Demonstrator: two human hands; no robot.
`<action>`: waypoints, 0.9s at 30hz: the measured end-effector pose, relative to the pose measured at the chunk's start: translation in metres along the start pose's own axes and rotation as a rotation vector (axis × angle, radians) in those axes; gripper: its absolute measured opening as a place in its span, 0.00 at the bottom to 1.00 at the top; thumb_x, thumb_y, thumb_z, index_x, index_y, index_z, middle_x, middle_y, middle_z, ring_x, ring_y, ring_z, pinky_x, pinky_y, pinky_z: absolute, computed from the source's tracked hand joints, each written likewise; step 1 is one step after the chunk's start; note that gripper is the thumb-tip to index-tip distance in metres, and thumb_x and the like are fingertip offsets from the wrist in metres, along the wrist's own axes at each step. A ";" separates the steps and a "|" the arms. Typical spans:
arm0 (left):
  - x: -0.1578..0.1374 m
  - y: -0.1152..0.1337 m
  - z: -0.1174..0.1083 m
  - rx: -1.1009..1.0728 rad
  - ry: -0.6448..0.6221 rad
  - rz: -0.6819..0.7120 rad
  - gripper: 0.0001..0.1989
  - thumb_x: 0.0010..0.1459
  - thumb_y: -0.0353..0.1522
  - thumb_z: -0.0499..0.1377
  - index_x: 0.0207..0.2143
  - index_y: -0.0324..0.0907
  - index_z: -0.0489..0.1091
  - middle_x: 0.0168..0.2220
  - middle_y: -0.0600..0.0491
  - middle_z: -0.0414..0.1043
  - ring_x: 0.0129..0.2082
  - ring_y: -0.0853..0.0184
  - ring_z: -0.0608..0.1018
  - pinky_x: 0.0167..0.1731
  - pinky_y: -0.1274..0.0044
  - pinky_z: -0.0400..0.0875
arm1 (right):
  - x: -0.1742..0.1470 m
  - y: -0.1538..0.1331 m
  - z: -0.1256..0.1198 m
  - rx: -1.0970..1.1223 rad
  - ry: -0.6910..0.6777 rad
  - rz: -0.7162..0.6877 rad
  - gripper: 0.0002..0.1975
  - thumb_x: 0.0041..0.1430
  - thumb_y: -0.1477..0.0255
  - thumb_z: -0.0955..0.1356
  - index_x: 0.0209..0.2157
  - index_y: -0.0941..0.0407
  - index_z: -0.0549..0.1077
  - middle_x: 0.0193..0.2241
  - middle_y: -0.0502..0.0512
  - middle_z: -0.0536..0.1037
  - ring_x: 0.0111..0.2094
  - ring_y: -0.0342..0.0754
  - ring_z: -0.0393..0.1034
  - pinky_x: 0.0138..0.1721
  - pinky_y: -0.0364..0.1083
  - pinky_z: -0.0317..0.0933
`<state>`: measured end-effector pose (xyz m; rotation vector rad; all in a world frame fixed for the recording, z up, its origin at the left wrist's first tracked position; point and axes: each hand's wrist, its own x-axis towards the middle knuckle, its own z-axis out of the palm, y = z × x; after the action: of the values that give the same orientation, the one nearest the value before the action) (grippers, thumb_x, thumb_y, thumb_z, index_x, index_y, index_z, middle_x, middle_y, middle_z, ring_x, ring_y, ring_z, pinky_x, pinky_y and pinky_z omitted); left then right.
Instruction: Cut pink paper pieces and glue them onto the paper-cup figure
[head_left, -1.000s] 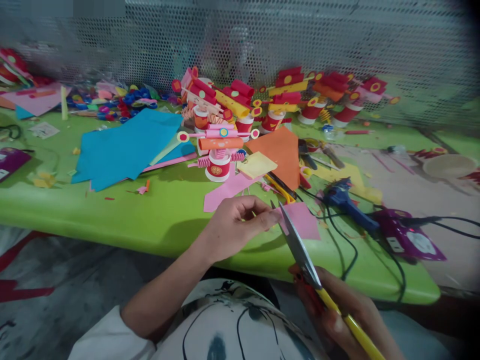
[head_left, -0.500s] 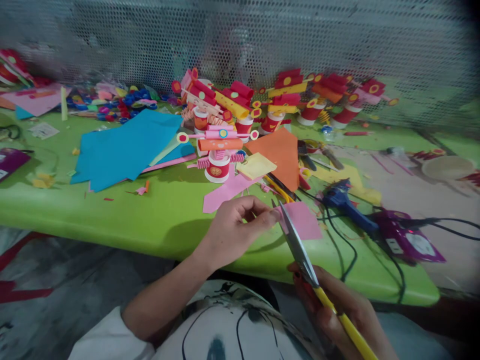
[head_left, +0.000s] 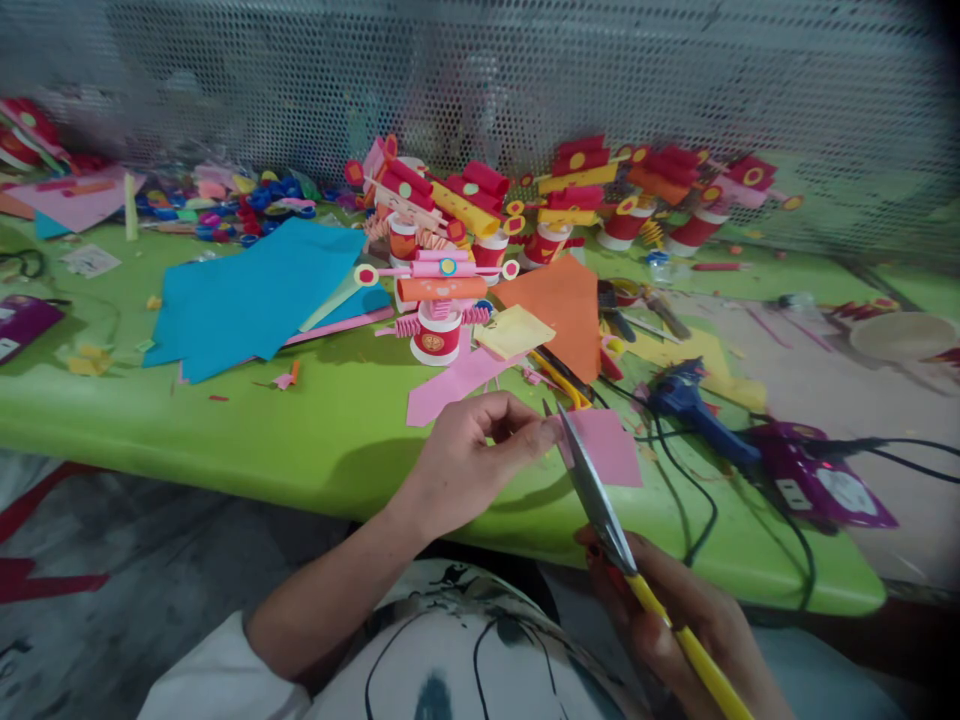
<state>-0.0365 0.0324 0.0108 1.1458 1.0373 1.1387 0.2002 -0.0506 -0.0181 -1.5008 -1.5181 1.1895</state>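
Between thumb and forefinger, my left hand [head_left: 476,455] pinches the left edge of a pink paper piece [head_left: 609,447]. My right hand [head_left: 675,610] is closed around the yellow handles of a pair of scissors [head_left: 600,495]. The blades point up and away, slightly parted, with the pink paper between them close to my left fingertips. Beyond my left hand lies another pink paper strip [head_left: 450,390]. Behind it stands a paper-cup figure [head_left: 437,335] with an orange and pink hat and coiled pink arms.
Blue paper sheets [head_left: 255,295] lie left of the figure, and an orange sheet [head_left: 562,310] lies right of it. More cup figures [head_left: 547,240] line the mesh partition [head_left: 300,80]. A blue glue gun [head_left: 694,400], a purple power strip [head_left: 825,480] and black cables are at right.
The free part of the pink paper has tilted down slightly. Both hands and the scissors keep almost the same place.
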 end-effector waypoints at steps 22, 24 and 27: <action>0.000 -0.007 0.003 -0.036 0.016 0.004 0.13 0.62 0.42 0.67 0.34 0.40 0.78 0.31 0.52 0.77 0.31 0.70 0.73 0.33 0.77 0.67 | 0.000 -0.007 0.005 0.129 0.039 0.122 0.32 0.46 0.42 0.77 0.45 0.50 0.86 0.35 0.57 0.83 0.33 0.53 0.77 0.33 0.43 0.74; 0.000 -0.007 0.003 -0.027 0.023 0.005 0.13 0.62 0.41 0.67 0.34 0.40 0.79 0.32 0.52 0.78 0.31 0.70 0.73 0.33 0.77 0.67 | 0.000 -0.007 0.006 0.139 0.044 0.123 0.31 0.46 0.43 0.77 0.44 0.51 0.86 0.35 0.57 0.83 0.31 0.52 0.76 0.32 0.43 0.72; -0.001 -0.007 0.002 -0.015 0.031 0.008 0.12 0.62 0.41 0.68 0.34 0.40 0.79 0.32 0.52 0.78 0.31 0.70 0.73 0.33 0.77 0.67 | 0.000 -0.006 0.006 0.144 0.036 0.129 0.31 0.47 0.44 0.77 0.44 0.52 0.86 0.35 0.57 0.83 0.30 0.51 0.74 0.31 0.43 0.71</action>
<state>-0.0335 0.0311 0.0039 1.1240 1.0469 1.1718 0.1926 -0.0513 -0.0144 -1.5335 -1.2995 1.3098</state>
